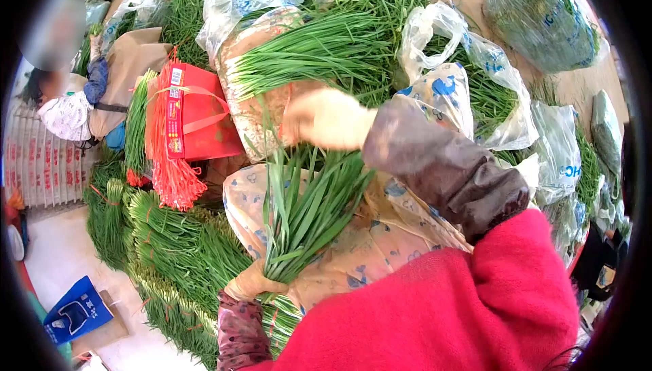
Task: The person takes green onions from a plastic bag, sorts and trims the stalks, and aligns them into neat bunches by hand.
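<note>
My left hand (255,281), gloved, is wrapped round the lower end of a bunch of green leafy stalks (309,201) that fans out over my patterned apron (380,235). Just above the leaf tips, my right hand (324,118) is smeared by motion, so its fingers cannot be made out. It is near a loose pile of chives (305,52) with pale ends to the left. A red box (197,113) with red ties (173,174) hanging over its side stands left of my right hand.
Bundled chives (176,235) are stacked at the left. Plastic bags of greens (543,18) lie at the right, and an open bag (499,93) is beside my right arm. Another person (95,93) is at the upper left. A blue bag (78,310) lies at the lower left.
</note>
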### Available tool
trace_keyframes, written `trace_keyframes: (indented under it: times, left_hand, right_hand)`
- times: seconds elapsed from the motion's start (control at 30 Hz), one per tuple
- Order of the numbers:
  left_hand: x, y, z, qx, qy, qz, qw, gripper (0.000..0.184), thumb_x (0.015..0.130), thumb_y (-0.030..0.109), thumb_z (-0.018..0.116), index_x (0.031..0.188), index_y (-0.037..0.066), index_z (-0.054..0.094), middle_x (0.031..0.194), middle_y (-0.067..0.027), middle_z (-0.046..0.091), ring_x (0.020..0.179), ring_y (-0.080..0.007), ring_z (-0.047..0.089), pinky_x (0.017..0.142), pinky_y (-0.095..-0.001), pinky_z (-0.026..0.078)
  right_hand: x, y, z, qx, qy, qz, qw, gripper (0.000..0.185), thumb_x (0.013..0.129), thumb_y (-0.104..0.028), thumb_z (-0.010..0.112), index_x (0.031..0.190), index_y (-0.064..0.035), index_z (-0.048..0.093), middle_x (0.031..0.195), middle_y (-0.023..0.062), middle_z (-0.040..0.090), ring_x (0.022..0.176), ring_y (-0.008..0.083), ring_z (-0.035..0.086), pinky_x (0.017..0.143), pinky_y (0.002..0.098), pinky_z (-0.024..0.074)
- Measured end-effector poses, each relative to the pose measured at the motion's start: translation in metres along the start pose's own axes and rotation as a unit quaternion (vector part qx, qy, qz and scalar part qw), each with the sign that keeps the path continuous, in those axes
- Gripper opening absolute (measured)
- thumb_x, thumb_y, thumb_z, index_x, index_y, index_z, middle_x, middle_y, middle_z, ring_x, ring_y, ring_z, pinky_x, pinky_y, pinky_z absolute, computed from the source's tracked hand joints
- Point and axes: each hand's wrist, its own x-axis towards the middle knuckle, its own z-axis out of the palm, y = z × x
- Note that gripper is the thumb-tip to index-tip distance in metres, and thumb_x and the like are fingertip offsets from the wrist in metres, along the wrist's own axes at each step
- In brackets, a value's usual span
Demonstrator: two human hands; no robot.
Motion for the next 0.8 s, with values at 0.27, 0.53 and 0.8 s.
trace_keyframes:
  times: [0.27, 0.53, 0.8]
  left_hand:
    - [-0.022, -0.028, -0.007, -0.086, 0.014, 0.059, 0.994, 0.064, 0.058, 0.01, 0.082, 0.115, -0.001, 0.056, 0.08, -0.011, 0.063, 0.063, -0.0215, 0.059, 0.056, -0.0327, 0.048]
    - [-0.044, -0.066, -0.025, -0.148, 0.015, 0.009, 0.989, 0.052, 0.063, 0.007, 0.079, 0.111, -0.001, 0.059, 0.087, -0.0108, 0.066, 0.074, -0.0209, 0.064, 0.065, -0.0336, 0.053]
    - [-0.048, -0.064, -0.023, -0.137, 0.016, 0.014, 0.99, 0.048, 0.064, 0.004, 0.077, 0.109, -0.002, 0.06, 0.089, -0.0118, 0.067, 0.075, -0.0228, 0.065, 0.067, -0.0352, 0.054]
  right_hand:
    - [-0.022, 0.018, -0.073, 0.112, 0.125, 0.172, 0.971, 0.027, 0.088, -0.025, 0.062, 0.104, -0.0053, 0.069, 0.088, 0.0066, 0.07, 0.081, 0.0146, 0.064, 0.076, 0.0283, 0.0501]
    - [-0.074, 0.042, -0.014, -0.333, -0.322, 0.149, 0.874, 0.024, 0.07, -0.015, 0.065, 0.092, -0.0074, 0.068, 0.085, 0.0165, 0.067, 0.085, 0.034, 0.065, 0.072, 0.0426, 0.0523]
    - [0.019, 0.003, 0.035, -0.169, 0.036, -0.129, 0.976, 0.017, 0.081, -0.013, 0.061, 0.098, -0.0123, 0.063, 0.095, 0.0087, 0.064, 0.086, 0.0314, 0.065, 0.07, 0.0404, 0.053]
